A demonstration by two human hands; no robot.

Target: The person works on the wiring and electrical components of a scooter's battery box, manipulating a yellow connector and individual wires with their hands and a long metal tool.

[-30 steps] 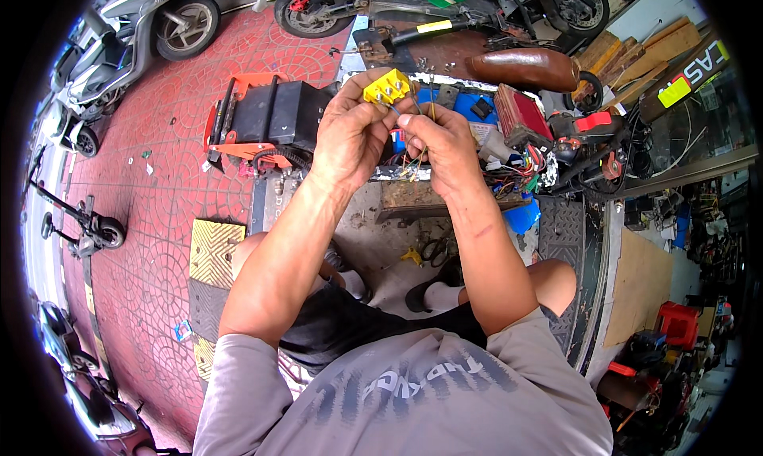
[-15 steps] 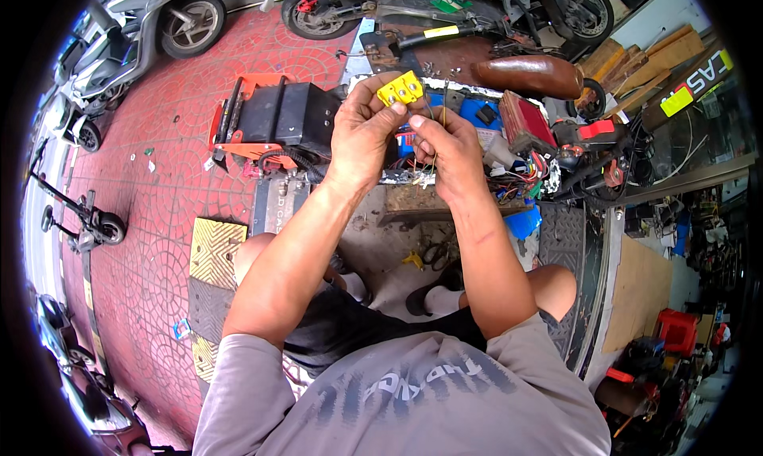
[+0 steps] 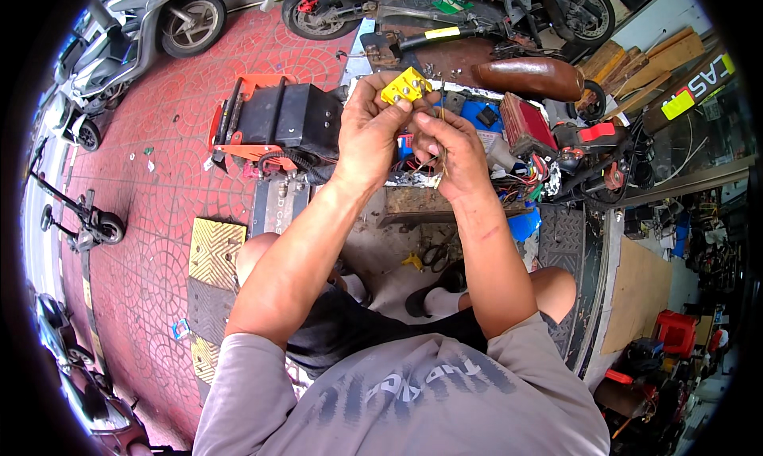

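My left hand (image 3: 367, 126) is closed on a small yellow block with metal screws, which looks like a terminal block (image 3: 404, 87); the thumb presses its near edge. Close beside it, my right hand (image 3: 451, 142) is closed with thumb and forefinger pinched around thin wires (image 3: 442, 164). The wire ends near the block are hidden by my fingers. Both hands are held above a long open case (image 3: 395, 178) with a paint-flecked rim. Inside it lie blue parts, and a bundle of coloured wires (image 3: 534, 176) spills at its right end.
A black box in an orange frame (image 3: 288, 118) stands left of the case. To the right sits a dark red block (image 3: 528, 126). Scissors (image 3: 435, 256) and a small yellow piece (image 3: 412, 261) lie between my feet. Beyond are a brown seat (image 3: 531, 76), wood planks (image 3: 628, 75) and parked scooters (image 3: 131, 39).
My right hand has drawn closer to the left, its fingers now nearer the yellow terminal block. The block has shifted slightly right. The wires have swung and bunched below my right fingers.
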